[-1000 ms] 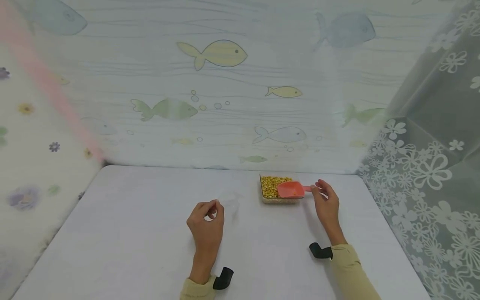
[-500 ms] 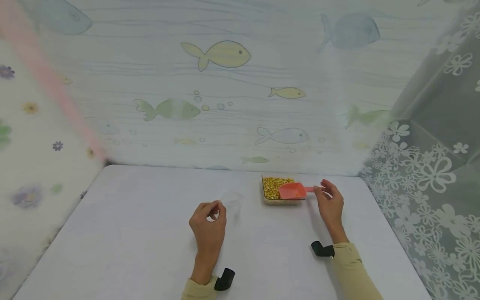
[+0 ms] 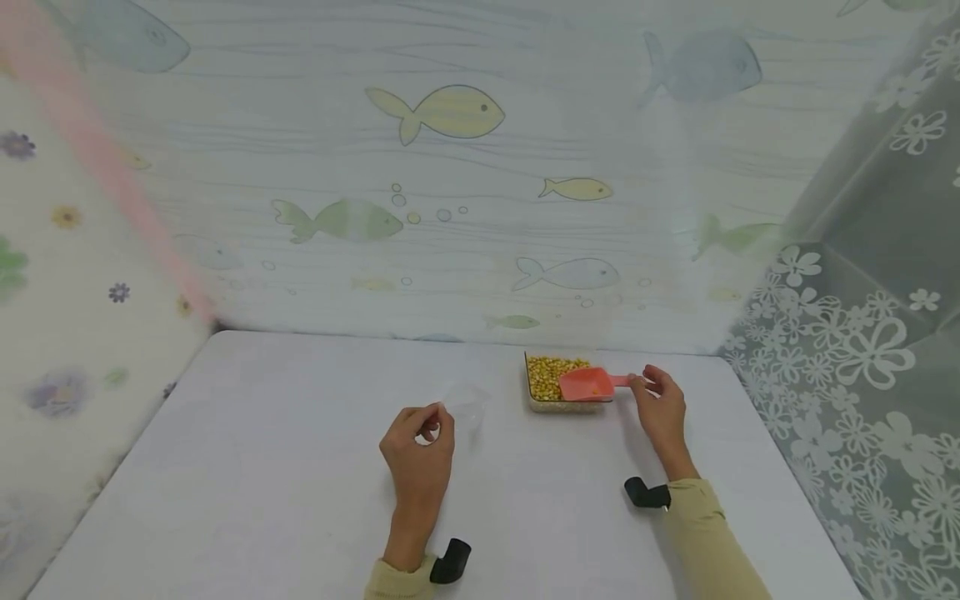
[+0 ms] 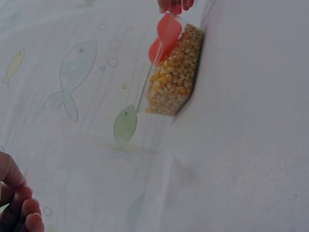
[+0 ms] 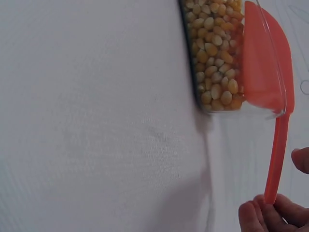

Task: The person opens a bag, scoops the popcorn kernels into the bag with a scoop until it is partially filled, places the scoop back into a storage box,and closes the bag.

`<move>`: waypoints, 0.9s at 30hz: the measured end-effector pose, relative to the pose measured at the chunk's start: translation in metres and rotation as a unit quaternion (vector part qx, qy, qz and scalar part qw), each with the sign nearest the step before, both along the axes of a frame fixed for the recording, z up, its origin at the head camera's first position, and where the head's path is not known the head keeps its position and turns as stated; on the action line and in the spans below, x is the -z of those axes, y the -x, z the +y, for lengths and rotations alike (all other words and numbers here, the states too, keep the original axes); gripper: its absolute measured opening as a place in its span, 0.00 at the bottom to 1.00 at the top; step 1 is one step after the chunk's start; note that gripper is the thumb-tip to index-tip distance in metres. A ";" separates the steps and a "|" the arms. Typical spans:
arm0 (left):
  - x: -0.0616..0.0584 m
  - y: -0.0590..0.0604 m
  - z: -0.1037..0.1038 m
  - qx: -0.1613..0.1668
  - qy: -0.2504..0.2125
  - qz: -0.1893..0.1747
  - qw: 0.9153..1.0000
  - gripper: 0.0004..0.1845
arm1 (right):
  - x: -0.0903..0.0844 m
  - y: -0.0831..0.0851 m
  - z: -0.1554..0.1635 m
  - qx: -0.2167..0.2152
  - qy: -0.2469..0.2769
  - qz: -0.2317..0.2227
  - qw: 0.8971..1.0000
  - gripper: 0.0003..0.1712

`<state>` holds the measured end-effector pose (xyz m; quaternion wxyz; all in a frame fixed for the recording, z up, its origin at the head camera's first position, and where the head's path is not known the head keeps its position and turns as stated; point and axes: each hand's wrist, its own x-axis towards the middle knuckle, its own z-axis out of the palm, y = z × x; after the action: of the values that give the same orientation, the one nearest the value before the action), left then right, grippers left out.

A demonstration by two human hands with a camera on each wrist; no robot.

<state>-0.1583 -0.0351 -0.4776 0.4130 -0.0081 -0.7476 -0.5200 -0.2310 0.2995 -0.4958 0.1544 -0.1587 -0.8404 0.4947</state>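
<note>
In the head view my left hand (image 3: 420, 454) pinches the edge of a clear plastic bag (image 3: 467, 410) between thumb and fingertips. The bag hangs to the right of those fingers and is hard to make out. My right hand (image 3: 662, 417) holds a red scoop (image 3: 587, 385) by the end of its handle. The scoop's head rests at the right side of a clear rectangular container (image 3: 566, 407) of yellow corn kernels (image 3: 547, 375). In the right wrist view the fingers (image 5: 251, 215) pinch the handle tip, and the scoop's bowl (image 5: 263, 63) lies partly inside the container wall.
A white-covered table (image 3: 262, 467) lies under both hands. Behind it hangs a curtain (image 3: 450, 250) printed with fish. A flowered curtain (image 3: 862, 375) borders the right side. The container stands near the table's back edge.
The head view has shifted slightly, so everything sits a little further right. Both hands keep their grips, and the scoop stays in place on the container.
</note>
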 end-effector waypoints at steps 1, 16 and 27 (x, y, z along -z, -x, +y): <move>0.000 0.000 0.000 0.000 0.000 0.000 1.000 0.06 | 0.000 0.000 0.001 -0.004 0.002 -0.012 1.000 0.29; 0.005 0.004 -0.001 0.008 -0.003 0.003 1.000 0.06 | -0.003 0.001 0.009 -0.019 0.072 -0.055 0.996 0.29; 0.006 0.007 -0.002 0.004 0.004 0.005 1.000 0.06 | -0.003 0.002 0.009 -0.055 0.072 -0.111 0.990 0.32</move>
<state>-0.1653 -0.0376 -0.4836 0.4146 -0.0158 -0.7475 -0.5187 -0.2330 0.3086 -0.4933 0.0211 -0.1772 -0.8218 0.5411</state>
